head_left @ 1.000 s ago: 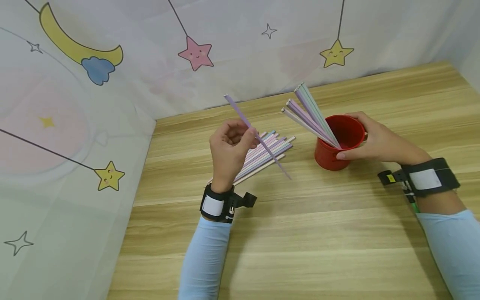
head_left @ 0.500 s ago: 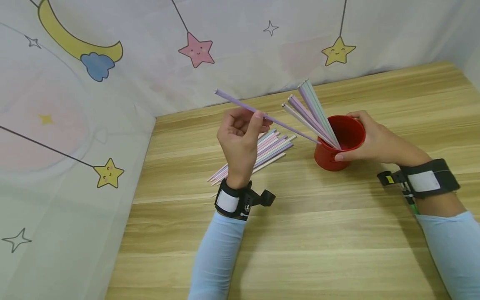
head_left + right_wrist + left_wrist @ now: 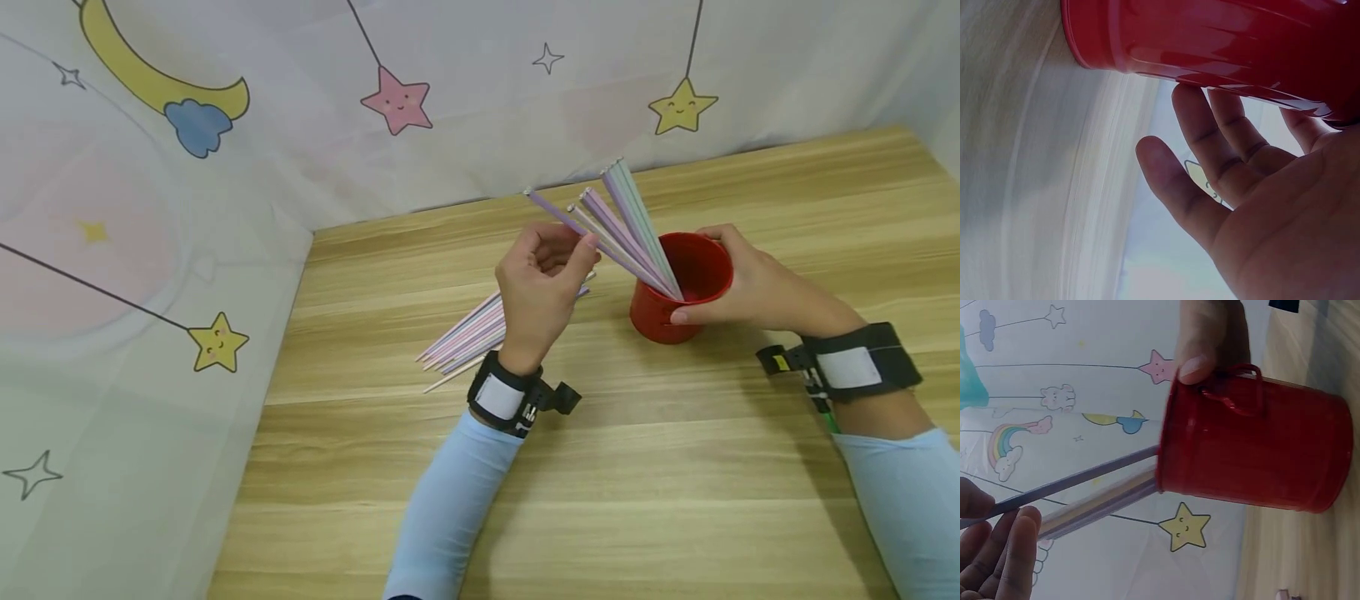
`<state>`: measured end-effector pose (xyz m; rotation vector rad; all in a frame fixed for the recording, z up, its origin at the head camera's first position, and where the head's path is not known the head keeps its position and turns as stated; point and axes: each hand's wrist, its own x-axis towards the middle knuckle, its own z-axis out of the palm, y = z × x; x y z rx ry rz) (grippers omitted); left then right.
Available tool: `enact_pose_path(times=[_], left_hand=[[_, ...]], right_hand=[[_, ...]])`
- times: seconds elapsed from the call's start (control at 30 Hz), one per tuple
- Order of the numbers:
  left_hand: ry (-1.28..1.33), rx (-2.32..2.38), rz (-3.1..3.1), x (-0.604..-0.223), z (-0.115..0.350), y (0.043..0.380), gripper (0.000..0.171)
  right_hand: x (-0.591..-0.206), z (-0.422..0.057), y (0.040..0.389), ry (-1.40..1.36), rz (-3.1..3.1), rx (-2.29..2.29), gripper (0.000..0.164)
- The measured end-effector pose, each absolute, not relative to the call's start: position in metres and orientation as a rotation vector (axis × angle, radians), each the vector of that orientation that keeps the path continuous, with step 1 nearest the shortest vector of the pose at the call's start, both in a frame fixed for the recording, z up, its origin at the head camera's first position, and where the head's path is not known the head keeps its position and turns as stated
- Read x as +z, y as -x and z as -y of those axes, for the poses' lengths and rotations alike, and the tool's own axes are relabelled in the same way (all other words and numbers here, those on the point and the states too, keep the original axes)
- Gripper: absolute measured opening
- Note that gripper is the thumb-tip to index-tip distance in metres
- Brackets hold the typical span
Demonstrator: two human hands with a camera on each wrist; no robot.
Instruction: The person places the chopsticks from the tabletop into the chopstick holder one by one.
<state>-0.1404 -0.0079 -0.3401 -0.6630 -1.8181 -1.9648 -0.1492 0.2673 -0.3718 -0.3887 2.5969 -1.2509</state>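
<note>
A purple straw [image 3: 551,207] is pinched between the thumb and fingers of my left hand [image 3: 540,283]. Its lower end reaches the mouth of a small red bucket [image 3: 663,323], beside several pale, pink, purple and mint straws [image 3: 633,208] leaning to the left in it. In the left wrist view, the held straw [image 3: 1085,478] slants past the rim of the bucket [image 3: 1260,444], its tip hidden inside. My right hand [image 3: 765,287] holds the bucket from the right, thumb at the rim. In the right wrist view, some of its fingers [image 3: 1207,131] touch the bucket's side.
A pile of pastel straws [image 3: 468,333] lies on the wooden table [image 3: 637,492], partly behind my left hand. A light cloth [image 3: 480,158] printed with stars and a moon hangs along the back and left edges.
My left hand has moved right with the purple straw, which has tilted so its lower end comes to the bucket's mouth. The right hand has stayed on the bucket.
</note>
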Motion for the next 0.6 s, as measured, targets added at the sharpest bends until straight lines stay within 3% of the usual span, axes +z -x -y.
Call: enact_pose_path(times=[0.3, 0.6], left_hand=[[0.627, -1.73, 2.143, -0.365, -0.009, 0.148, 0.013], [0.743, -1.382, 2.522, -0.37, 0.014, 0.147, 0.019]], right_hand=[[-0.373, -0.269, 0.15, 0.422, -2.647, -1.229, 0.103], [-0.373, -0.268, 0.149, 0.416, -2.644, -1.233, 0.106]])
